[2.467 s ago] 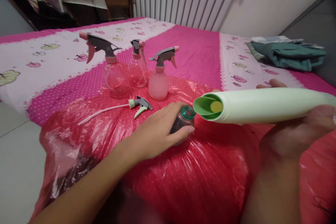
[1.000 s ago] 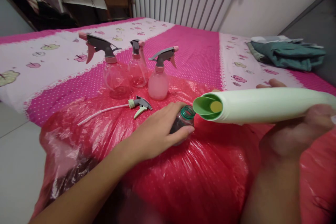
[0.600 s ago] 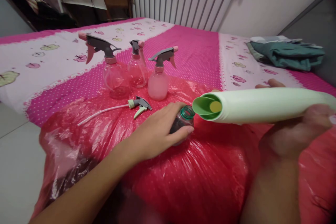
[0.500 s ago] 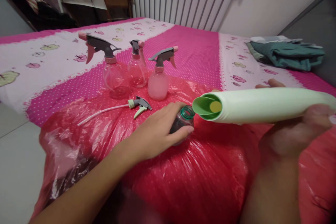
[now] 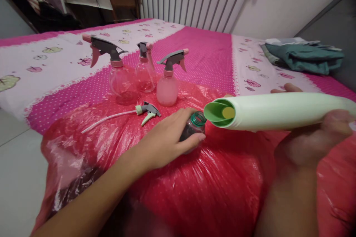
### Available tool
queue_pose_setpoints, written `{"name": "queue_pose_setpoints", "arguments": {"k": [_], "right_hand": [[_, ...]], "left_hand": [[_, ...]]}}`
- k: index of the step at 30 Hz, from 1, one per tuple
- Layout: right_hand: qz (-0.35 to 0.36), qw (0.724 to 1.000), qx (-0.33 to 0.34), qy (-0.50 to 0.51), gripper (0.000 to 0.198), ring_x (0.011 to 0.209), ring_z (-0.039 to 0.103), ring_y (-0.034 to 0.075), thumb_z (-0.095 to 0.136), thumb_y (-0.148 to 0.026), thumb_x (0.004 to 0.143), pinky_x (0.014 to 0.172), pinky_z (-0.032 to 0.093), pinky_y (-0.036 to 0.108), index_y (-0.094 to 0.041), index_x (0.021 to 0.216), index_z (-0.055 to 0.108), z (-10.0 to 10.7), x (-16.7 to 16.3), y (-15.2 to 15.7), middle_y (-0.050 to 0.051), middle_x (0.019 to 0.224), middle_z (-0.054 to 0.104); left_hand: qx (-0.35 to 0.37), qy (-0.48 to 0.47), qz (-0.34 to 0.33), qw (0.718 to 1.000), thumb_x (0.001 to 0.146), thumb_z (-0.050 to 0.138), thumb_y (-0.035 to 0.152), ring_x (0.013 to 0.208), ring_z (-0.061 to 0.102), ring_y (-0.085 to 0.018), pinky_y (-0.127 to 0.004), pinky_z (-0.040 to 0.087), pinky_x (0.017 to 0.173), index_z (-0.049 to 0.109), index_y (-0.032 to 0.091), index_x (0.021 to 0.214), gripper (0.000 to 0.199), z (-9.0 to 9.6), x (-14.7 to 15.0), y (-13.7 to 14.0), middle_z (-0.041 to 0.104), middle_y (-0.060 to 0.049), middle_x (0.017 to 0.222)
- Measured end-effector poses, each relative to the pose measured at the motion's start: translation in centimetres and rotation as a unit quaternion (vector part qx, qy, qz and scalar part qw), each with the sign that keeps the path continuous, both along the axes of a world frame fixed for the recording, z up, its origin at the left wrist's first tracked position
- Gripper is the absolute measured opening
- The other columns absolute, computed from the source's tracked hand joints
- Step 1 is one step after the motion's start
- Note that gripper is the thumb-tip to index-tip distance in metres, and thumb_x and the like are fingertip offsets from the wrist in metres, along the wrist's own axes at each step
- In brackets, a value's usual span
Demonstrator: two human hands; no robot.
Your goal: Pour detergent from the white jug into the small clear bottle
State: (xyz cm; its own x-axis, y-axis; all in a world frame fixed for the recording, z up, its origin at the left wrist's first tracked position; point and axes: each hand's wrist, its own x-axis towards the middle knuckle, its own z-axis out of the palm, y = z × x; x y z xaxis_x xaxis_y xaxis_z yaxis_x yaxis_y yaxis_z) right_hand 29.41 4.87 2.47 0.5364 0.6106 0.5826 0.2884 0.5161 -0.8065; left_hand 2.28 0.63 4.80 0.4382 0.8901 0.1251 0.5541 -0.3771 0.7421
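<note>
My left hand is wrapped round a small dark, see-through spray bottle with a green threaded neck and no top on it. This bottle rests on a red plastic sheet. My right hand grips a long pale green bottle, held nearly level, its green spout beside the open neck. I cannot see any liquid leaving the spout. A loose grey and green spray head with a long tube lies left of my left hand.
Behind my hands stand three spray bottles with pink and grey heads: a large clear one, another clear one and a cloudy one. Folded green clothes lie at the bed's right. A radiator is beyond the bed.
</note>
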Motion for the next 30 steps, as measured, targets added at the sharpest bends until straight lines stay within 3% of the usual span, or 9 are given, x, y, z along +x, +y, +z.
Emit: {"name": "queue_pose_setpoints", "arguments": {"k": [10, 30], "right_hand": [[-0.006, 1.0, -0.005, -0.012, 0.087, 0.094, 0.07, 0.025, 0.034, -0.086, 0.09, 0.076, 0.05, 0.035, -0.011, 0.096, 0.076, 0.02, 0.08, -0.09, 0.012, 0.085, 0.066], [-0.011, 1.0, -0.002, -0.011, 0.084, 0.093, 0.07, 0.025, 0.032, -0.083, 0.091, 0.077, 0.051, 0.036, -0.012, 0.095, 0.076, -0.04, 0.04, 0.01, 0.011, 0.083, 0.066]], "left_hand": [[0.0, -0.003, -0.001, 1.0, 0.105, 0.061, 0.048, 0.102, 0.068, -0.028, -0.043, 0.047, 0.089, 0.058, 0.024, 0.118, 0.028, 0.03, 0.01, -0.05, 0.071, -0.006, 0.115], [0.002, -0.002, 0.002, 1.0, 0.104, 0.061, 0.047, 0.104, 0.068, -0.028, -0.044, 0.049, 0.092, 0.058, 0.024, 0.117, 0.026, 0.09, 0.1, -0.11, 0.072, -0.006, 0.117]]}}
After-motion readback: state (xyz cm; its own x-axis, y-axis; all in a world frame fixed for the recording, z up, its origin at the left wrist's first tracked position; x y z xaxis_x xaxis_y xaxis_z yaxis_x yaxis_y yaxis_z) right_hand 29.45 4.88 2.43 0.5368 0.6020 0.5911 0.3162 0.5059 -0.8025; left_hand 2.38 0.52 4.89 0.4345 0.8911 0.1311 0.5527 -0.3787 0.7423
